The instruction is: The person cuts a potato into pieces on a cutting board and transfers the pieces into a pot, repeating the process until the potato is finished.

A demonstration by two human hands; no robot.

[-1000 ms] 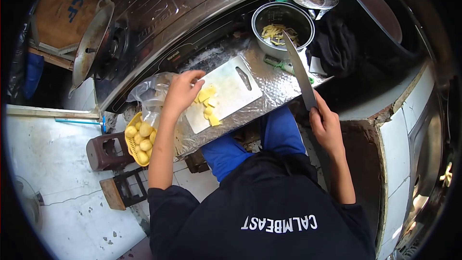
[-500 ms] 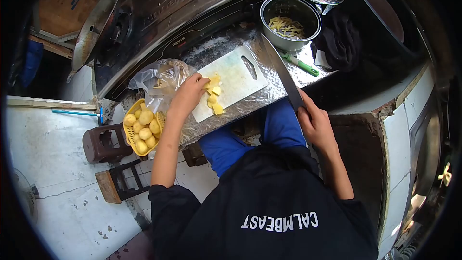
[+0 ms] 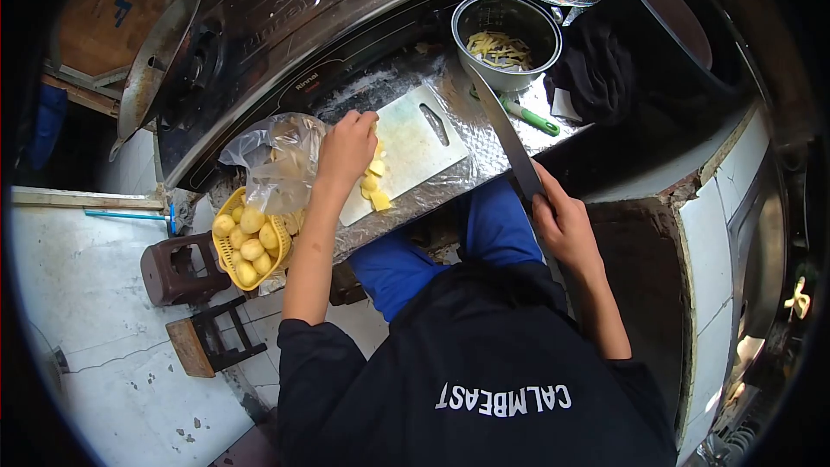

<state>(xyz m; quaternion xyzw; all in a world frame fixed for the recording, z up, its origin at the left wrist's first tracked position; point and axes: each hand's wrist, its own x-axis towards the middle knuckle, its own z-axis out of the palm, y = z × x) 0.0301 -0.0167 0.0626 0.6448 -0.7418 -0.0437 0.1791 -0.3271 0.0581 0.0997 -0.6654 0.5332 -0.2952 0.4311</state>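
My left hand (image 3: 348,149) is over the left part of the white cutting board (image 3: 415,149), fingers bent down and together; whatever they hold is hidden. Yellow potato pieces (image 3: 374,183) lie in a short row on the board just below those fingers. In my right hand (image 3: 564,218) is the dark handle of a large knife (image 3: 504,128), its blade pointing up and away, right of the board. A yellow basket (image 3: 226,252) of peeled potatoes (image 3: 252,249) stands left of my left forearm, beside a clear plastic bag (image 3: 275,156).
Behind the board's right end, a metal pot (image 3: 510,79) holds cut strips. A green-handled peeler (image 3: 534,119) and a dark cloth (image 3: 598,73) lie near it. The stove (image 3: 285,17) runs along the back. A brown stool (image 3: 177,270) stands at left.
My left hand has moved up along the board, away from my body, uncovering more of the potato pieces. My right hand still holds the knife. The whole view has shifted slightly.
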